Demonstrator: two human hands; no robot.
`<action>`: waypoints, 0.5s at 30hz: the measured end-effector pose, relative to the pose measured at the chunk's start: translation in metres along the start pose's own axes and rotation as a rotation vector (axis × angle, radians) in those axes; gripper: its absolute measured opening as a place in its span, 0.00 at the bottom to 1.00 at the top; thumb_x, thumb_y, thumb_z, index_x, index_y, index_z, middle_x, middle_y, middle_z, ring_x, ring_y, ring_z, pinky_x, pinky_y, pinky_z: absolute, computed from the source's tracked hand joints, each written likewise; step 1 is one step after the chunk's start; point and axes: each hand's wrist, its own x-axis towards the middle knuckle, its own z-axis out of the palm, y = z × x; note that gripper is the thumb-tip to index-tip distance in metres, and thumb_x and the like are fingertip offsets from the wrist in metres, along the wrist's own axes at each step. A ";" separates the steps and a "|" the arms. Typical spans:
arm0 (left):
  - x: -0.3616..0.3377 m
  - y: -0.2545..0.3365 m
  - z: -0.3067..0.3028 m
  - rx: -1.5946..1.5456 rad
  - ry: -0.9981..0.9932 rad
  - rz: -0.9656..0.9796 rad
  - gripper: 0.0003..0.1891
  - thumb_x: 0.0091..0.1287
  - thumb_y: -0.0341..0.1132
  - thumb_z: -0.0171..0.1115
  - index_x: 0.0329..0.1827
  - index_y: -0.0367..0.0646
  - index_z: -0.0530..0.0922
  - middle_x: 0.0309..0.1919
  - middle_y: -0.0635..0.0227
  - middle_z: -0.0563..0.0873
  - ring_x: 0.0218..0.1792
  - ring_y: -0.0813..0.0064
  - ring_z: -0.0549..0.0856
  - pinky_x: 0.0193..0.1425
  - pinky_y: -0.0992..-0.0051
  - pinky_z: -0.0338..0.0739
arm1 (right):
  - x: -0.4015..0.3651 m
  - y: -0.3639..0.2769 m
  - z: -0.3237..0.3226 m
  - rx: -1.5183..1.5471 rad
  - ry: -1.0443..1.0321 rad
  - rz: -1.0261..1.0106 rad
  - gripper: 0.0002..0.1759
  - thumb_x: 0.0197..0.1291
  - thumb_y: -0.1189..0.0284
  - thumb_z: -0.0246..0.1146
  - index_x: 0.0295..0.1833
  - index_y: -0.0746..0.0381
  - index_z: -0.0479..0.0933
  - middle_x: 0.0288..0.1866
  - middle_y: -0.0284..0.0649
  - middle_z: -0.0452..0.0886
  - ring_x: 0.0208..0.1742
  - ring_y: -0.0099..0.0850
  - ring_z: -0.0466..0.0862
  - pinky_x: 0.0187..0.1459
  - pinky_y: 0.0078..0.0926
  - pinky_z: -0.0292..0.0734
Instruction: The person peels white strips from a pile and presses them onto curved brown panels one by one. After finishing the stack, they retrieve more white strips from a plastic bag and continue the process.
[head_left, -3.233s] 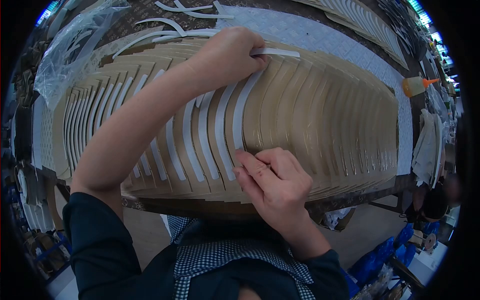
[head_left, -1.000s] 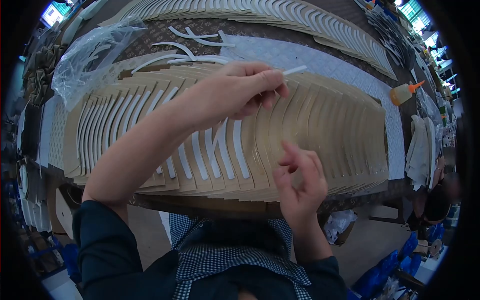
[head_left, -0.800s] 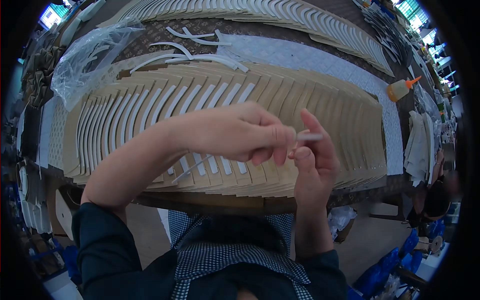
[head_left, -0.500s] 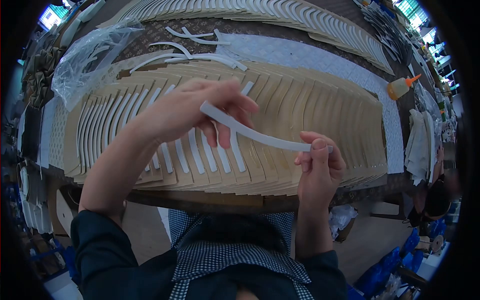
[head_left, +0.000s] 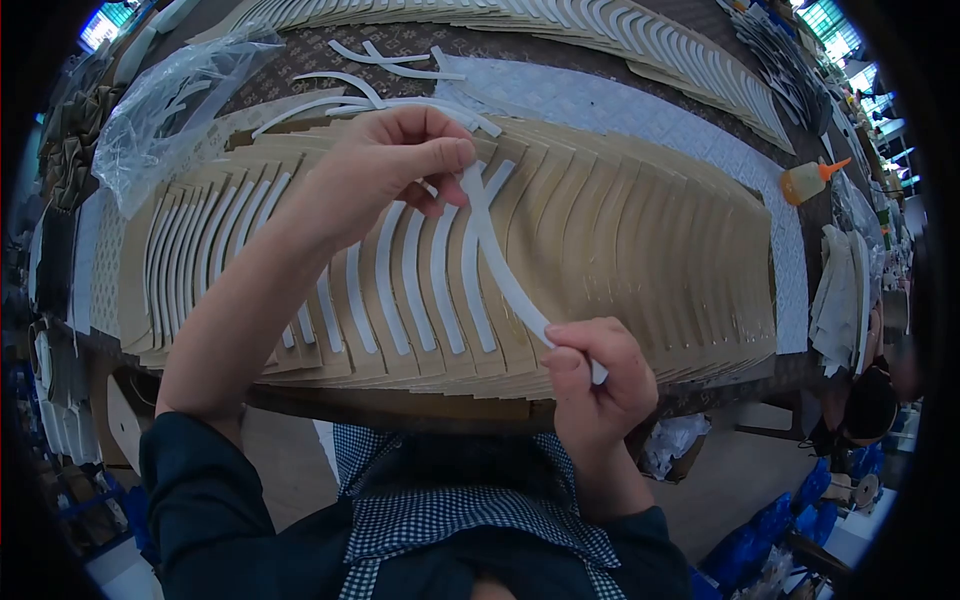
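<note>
A curved white strip (head_left: 511, 284), perhaps foam, runs slantwise between my two hands. The thumb and fingers of my left hand (head_left: 395, 170) close at its upper end. Near its lower end, my right hand (head_left: 608, 385) pinches it, with a short tip sticking out below the fingers. Beneath the strip lies a fan of overlapping brown curved pieces (head_left: 640, 250), with shiny streaks on the right part. Similar white strips, such as the nearest one (head_left: 474, 290), lie on the pieces to the left. My left forearm hides some of them.
Several loose white strips (head_left: 345, 78) lie behind the fan, near a clear plastic bag (head_left: 180, 110). A bottle with an orange nozzle (head_left: 803, 184) is at the right. Another fanned row of brown pieces with white strips (head_left: 640, 40) spans the back. Part of another person (head_left: 872, 400) shows far right.
My right hand has moved left and toward me, and the strip has swung steeper. My left hand has gone from loose fingers beside the strip to gripping its upper end.
</note>
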 end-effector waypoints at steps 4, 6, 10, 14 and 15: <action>0.029 -0.008 0.010 0.059 -0.037 -0.098 0.09 0.70 0.38 0.68 0.43 0.42 0.83 0.32 0.74 0.86 0.29 0.85 0.86 0.32 0.83 0.81 | 0.009 -0.002 0.012 -0.068 -0.085 -0.148 0.14 0.55 0.80 0.73 0.47 0.65 0.82 0.38 0.42 0.86 0.34 0.31 0.86 0.32 0.23 0.81; 0.041 -0.006 0.014 0.056 -0.083 -0.145 0.09 0.70 0.37 0.68 0.43 0.41 0.83 0.30 0.74 0.85 0.29 0.85 0.86 0.30 0.84 0.80 | 0.014 0.003 0.017 -0.066 -0.106 -0.167 0.14 0.55 0.80 0.74 0.48 0.65 0.82 0.38 0.42 0.86 0.34 0.30 0.86 0.32 0.23 0.81; 0.058 0.000 0.016 0.130 -0.165 -0.193 0.08 0.68 0.36 0.69 0.42 0.40 0.83 0.28 0.74 0.85 0.27 0.85 0.85 0.28 0.84 0.78 | 0.019 0.009 0.020 -0.069 -0.107 -0.136 0.16 0.54 0.79 0.75 0.49 0.65 0.82 0.39 0.43 0.85 0.34 0.30 0.86 0.32 0.24 0.82; 0.077 -0.006 0.017 0.344 -0.154 -0.163 0.07 0.66 0.33 0.70 0.40 0.39 0.83 0.28 0.74 0.84 0.27 0.88 0.81 0.29 0.86 0.75 | 0.022 0.011 0.024 -0.078 -0.124 -0.091 0.16 0.56 0.77 0.74 0.51 0.66 0.82 0.43 0.44 0.87 0.40 0.32 0.87 0.38 0.24 0.83; 0.083 -0.010 0.018 0.406 -0.133 -0.133 0.07 0.65 0.33 0.70 0.39 0.38 0.84 0.28 0.74 0.84 0.28 0.88 0.81 0.31 0.85 0.75 | 0.022 0.011 0.025 -0.097 -0.130 -0.073 0.16 0.58 0.76 0.74 0.51 0.66 0.82 0.44 0.44 0.87 0.43 0.32 0.87 0.41 0.24 0.84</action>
